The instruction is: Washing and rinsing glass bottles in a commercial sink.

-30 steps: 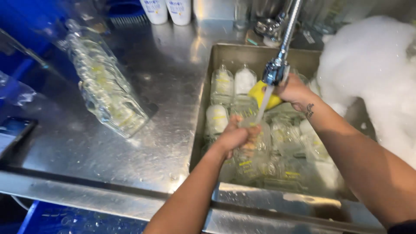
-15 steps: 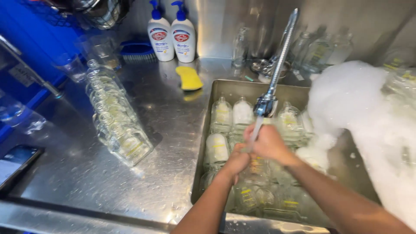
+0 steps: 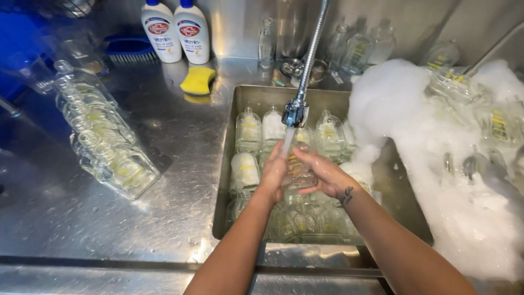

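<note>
Both hands: we grip one small clear glass bottle [image 3: 299, 170] with yellow print, our left hand [image 3: 274, 173] and right hand [image 3: 323, 176] wrapped around it.
Bottle place: over the sink [image 3: 256, 95], under the spray nozzle [image 3: 295, 113].
Sink room: crowded with more bottles [image 3: 249, 131]; foam [image 3: 404, 109] spills over its right edge.
Counter: a row of bottles [image 3: 103, 147] lies left, near the front edge.
Back wall: two white pump bottles [image 3: 174, 30] with red labels, yellow sponge [image 3: 197, 80], blue brush [image 3: 130, 50].
</note>
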